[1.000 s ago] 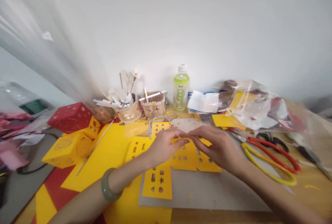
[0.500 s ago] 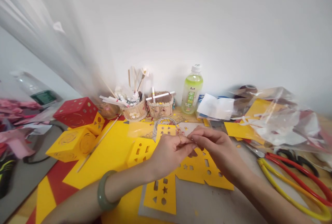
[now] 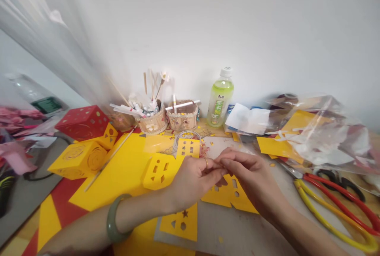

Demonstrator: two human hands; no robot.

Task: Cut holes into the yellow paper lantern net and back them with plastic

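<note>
My left hand (image 3: 194, 179), with a green bangle at its wrist and a ring on one finger, meets my right hand (image 3: 247, 179) fingertip to fingertip just above a flat yellow card cut-out (image 3: 179, 222) pierced with star, square and round holes. Both hands pinch something small between their fingertips; what it is cannot be made out. The cut-out lies on a grey mat (image 3: 237, 234), its panels spreading out from under both hands.
A yellow paper box (image 3: 77, 160) and a red paper box (image 3: 83, 122) stand at the left. Two small baskets of sticks (image 3: 166, 117) and a green drink bottle (image 3: 219, 98) line the wall. Red and yellow-handled scissors (image 3: 332, 204) and a plastic bag of paper (image 3: 314, 133) lie at the right.
The view has shifted left and down a little. My hands stay joined at the fingertips, and the yellow cut-out has turned slightly under them.
</note>
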